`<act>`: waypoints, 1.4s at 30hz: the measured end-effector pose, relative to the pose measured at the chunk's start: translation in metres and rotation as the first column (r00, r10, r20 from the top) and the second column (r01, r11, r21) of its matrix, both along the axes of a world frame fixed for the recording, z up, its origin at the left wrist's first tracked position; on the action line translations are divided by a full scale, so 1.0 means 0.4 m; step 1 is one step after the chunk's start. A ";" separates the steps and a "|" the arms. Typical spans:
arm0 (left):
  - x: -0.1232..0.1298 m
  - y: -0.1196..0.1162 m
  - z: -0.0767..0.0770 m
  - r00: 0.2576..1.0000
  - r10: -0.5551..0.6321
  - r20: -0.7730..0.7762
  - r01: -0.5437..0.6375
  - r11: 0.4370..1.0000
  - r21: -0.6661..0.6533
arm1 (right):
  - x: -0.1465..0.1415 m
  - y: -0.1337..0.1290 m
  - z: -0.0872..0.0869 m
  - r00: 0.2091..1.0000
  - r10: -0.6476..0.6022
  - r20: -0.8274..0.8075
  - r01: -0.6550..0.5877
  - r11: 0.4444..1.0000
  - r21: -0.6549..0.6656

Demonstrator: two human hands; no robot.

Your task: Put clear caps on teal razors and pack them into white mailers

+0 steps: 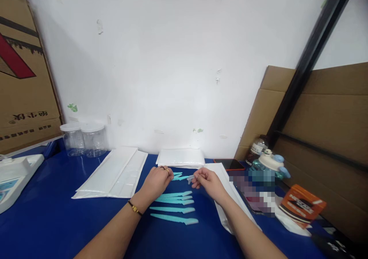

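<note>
A teal eyebrow razor [181, 178] runs from the fingertips of my left hand [158, 182] toward my right hand. The left fingers are closed round its handle end. Between the thumb and fingers of my right hand [207, 180] is a small translucent blade cap [190, 178], close to the razor's head; I cannot tell whether they touch. Behind the left fingertips lie more teal razors [178, 173], partly hidden. Nearer me, several teal eyebrow razors [169, 210] with pale capped heads lie in a rough row, heads to the right.
White padded envelopes lie at left [106, 174], at the back [180, 157] and under my right forearm [221, 213]. Clear jars [94, 140] and a white device [21, 174] stand left. At right are a phone [229, 164], a teal bottle [266, 167] and an orange pouch [301, 205].
</note>
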State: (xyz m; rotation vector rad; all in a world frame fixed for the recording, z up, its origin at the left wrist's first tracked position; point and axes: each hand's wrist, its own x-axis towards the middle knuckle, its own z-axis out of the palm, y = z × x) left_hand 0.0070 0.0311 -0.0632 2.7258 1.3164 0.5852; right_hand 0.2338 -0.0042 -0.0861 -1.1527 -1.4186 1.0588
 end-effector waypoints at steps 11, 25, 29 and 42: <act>0.008 -0.017 -0.001 0.997 -0.043 0.056 0.049 0.994 -0.101 | -0.024 -0.015 0.001 0.992 0.129 -0.004 -0.129 0.990 -0.055; 0.002 -0.021 -0.007 0.996 -0.088 0.008 0.087 0.959 -0.271 | 0.075 0.013 0.004 0.611 -0.254 0.750 0.092 0.964 0.251; -0.023 0.012 -0.010 0.997 0.074 0.005 -0.073 0.991 -0.111 | 0.042 0.016 -0.017 0.523 -0.220 0.824 0.022 0.969 0.244; -0.022 0.034 -0.039 0.986 0.145 -0.080 -0.148 0.988 -0.037 | 0.046 0.003 -0.001 0.822 -0.152 0.549 0.091 0.986 0.137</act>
